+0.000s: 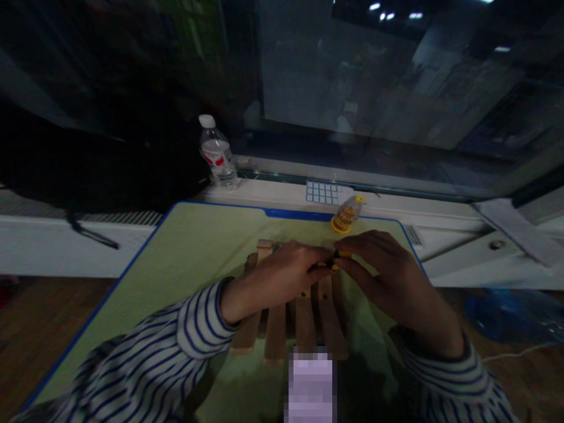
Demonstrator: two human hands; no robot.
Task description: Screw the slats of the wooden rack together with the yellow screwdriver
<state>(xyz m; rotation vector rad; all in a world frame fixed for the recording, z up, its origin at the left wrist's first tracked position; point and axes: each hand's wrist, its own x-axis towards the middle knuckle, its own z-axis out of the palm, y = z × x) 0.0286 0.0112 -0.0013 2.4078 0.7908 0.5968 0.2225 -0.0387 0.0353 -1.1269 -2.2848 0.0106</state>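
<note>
Black-and-yellow piece [345, 254] (small, partly hidden) near wooden slats [305, 329]

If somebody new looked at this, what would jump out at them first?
Probably the left hand and right hand, meeting around a small yellow-and-black piece just above the wooden slats. Next, likely the clear bottle with a white cap on the windowsill, beyond the table's far edge, and the little yellow-trimmed container near that edge.
</note>
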